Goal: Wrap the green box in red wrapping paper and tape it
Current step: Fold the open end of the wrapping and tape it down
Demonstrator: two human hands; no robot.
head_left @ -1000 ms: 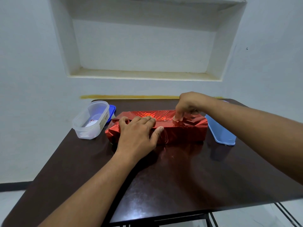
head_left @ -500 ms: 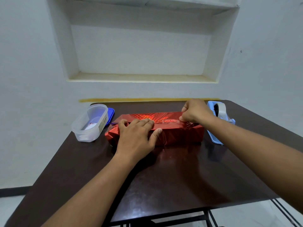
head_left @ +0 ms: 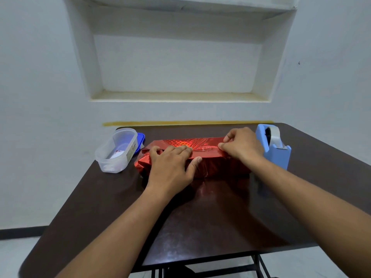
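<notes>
Left hand (head_left: 170,167) lies spread on the paper (head_left: 200,145); right hand (head_left: 241,147) pinches tape. Easing pressure could spring the seam.

On the table (head_left: 200,227) the wrapped box (head_left: 202,157) lies toward the back, a container (head_left: 116,151) just to its left with a lid (head_left: 141,141) behind it, a tape dispenser (head_left: 274,147) just to its right.

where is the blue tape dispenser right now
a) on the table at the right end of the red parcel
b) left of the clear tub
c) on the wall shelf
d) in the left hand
a, the tape dispenser stands on the table just past the red parcel, behind the right hand.
</notes>
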